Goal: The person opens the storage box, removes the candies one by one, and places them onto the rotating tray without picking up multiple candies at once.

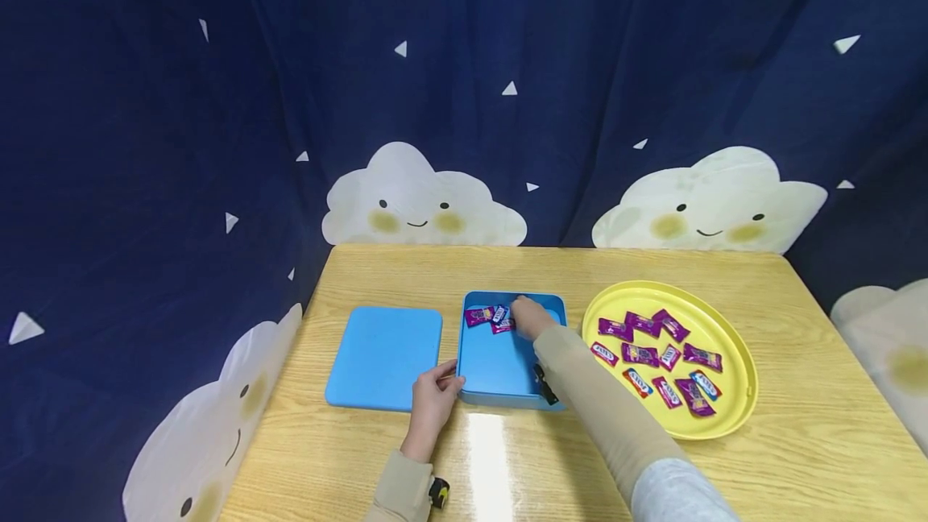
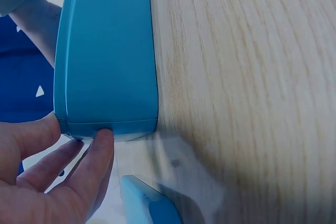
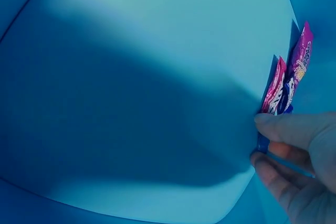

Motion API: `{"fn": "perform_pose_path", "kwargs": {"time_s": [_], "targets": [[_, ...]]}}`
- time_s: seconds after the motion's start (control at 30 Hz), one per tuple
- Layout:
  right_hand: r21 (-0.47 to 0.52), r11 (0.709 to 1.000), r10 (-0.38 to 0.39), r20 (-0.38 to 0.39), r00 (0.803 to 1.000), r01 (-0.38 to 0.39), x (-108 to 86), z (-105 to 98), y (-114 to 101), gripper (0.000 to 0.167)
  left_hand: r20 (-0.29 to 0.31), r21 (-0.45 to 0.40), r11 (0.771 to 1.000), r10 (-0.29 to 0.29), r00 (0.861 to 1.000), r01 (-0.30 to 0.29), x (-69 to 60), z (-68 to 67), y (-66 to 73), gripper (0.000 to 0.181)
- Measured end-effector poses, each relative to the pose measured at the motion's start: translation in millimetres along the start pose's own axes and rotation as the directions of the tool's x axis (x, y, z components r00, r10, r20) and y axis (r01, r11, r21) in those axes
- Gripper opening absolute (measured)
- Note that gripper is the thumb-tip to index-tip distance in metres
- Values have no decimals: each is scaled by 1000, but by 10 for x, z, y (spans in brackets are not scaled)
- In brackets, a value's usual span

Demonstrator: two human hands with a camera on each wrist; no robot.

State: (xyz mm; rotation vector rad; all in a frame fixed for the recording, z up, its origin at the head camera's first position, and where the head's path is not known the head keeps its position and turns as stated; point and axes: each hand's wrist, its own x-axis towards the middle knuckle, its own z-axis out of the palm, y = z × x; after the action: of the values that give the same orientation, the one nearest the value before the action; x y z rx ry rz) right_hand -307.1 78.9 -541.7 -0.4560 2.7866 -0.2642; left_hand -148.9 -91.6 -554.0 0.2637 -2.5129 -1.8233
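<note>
A square blue box (image 1: 500, 369) stands uncovered on the table. My left hand (image 1: 433, 395) holds its near left corner, thumb at the rim and fingers against the outer wall, as the left wrist view shows. Inside the box, towards the far side, my right hand (image 1: 531, 318) pinches a small dark blue wrapped candy (image 3: 263, 142), mostly covered by thumb and fingers. Beside it in the box lie a purple wrapped candy (image 3: 303, 56), a pink one (image 3: 274, 87) and a blue-and-white one (image 1: 500, 313).
A flat blue lid (image 1: 384, 357) lies left of the box. To the right sits a round yellow tray (image 1: 714, 423) with several purple, red and blue wrapped candies spread on it. A dark blue curtain (image 1: 449, 39) with white clouds borders the wooden table (image 1: 805, 345).
</note>
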Motion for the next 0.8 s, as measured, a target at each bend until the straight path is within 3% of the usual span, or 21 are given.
{"fn": "perform_pose_path", "kwargs": {"time_s": [0.63,0.8], "targets": [[125,992,34,-23,999,-31,-83,-81,39,12,0,-16,1000,-18,1000,18,-7,1,17,35],[120,993,-10,-83,996,20,-109,-135,34,12,-5,0,1000,3,1000,-3,-5,-3,11,35]]}}
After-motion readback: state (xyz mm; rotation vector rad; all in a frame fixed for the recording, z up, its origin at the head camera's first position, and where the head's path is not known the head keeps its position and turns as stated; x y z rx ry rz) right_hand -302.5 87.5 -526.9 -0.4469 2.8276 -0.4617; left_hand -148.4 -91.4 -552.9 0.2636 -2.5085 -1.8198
